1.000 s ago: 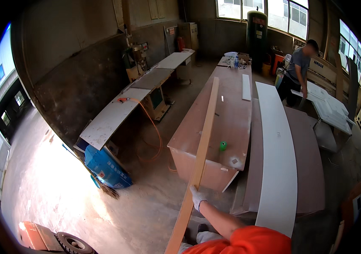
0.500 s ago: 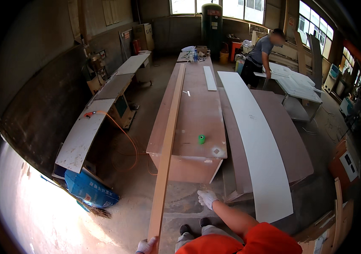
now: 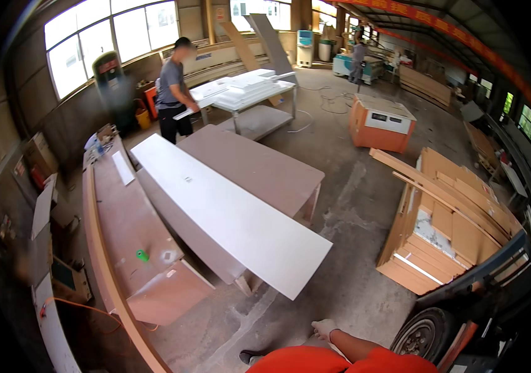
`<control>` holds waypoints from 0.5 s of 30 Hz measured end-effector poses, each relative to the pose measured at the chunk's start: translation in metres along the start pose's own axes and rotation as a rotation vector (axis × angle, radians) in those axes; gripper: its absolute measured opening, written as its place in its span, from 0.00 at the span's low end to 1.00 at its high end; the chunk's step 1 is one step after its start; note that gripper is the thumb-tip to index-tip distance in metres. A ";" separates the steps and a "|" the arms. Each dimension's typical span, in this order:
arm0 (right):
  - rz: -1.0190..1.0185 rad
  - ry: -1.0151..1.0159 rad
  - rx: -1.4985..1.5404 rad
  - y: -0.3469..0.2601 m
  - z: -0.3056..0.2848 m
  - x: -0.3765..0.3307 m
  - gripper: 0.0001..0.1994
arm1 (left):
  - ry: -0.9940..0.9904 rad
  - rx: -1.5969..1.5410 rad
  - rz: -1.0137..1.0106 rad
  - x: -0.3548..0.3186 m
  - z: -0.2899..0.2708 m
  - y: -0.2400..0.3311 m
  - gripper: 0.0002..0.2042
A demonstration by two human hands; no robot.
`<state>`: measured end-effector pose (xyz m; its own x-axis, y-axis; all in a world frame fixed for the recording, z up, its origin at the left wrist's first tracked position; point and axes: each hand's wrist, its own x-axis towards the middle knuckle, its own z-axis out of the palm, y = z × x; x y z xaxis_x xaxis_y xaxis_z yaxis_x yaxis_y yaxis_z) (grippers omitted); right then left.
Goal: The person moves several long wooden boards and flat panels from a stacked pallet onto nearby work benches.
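Note:
A long narrow brown board [image 3: 108, 261] runs along the left side of the brown-topped table [image 3: 135, 217] and past its near end to the lower edge. My left hand is out of view, beyond the board's near end. My right hand [image 3: 324, 329], in a whitish glove, hangs low in front of me, over the floor. Its fingers look loosely stretched, with nothing seen in them. A green roll [image 3: 143, 255] stands on the table near its front end. To the right, a long white panel [image 3: 234, 214] lies across a lower brown table [image 3: 259, 158].
A co-worker [image 3: 175, 93] stands at a table of stacked white panels [image 3: 246, 87]. An orange-and-white machine [image 3: 382, 124] is farther right. Stacked brown boards [image 3: 446, 217] and a wheel [image 3: 424, 336] are at my right. An orange hose [image 3: 85, 304] runs at the left.
My view has swung to the right, bringing the board stack and wheel into sight. My left hand, earlier gripping the board's near end, has gone out of the picture. My right hand remains low.

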<state>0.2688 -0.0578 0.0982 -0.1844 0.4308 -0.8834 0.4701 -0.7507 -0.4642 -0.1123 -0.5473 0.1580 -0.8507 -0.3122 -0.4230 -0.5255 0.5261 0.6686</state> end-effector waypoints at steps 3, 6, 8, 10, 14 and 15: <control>0.001 0.091 0.023 0.028 -0.073 0.008 0.16 | 0.255 0.251 0.414 -0.064 0.066 0.034 0.35; 0.007 0.114 -0.100 0.014 -0.125 -0.024 0.17 | 0.422 0.415 0.784 -0.117 0.114 0.052 0.34; -0.027 0.049 -0.019 0.011 -0.179 -0.012 0.15 | 0.344 0.459 1.051 -0.142 0.150 0.072 0.34; -0.124 0.154 0.068 -0.014 -0.220 -0.027 0.16 | 0.274 0.459 1.281 -0.173 0.204 0.086 0.33; -0.248 0.270 0.328 -0.045 -0.301 -0.017 0.15 | -0.022 0.383 1.557 -0.254 0.328 0.134 0.30; -0.252 0.280 0.423 -0.052 -0.314 -0.017 0.14 | -0.180 0.332 1.485 -0.282 0.358 0.160 0.29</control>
<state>0.5189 0.1310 0.1577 0.0174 0.6957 -0.7181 0.0435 -0.7180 -0.6946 0.0481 -0.0922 0.1654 -0.5626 0.7232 0.4006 0.8191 0.4218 0.3888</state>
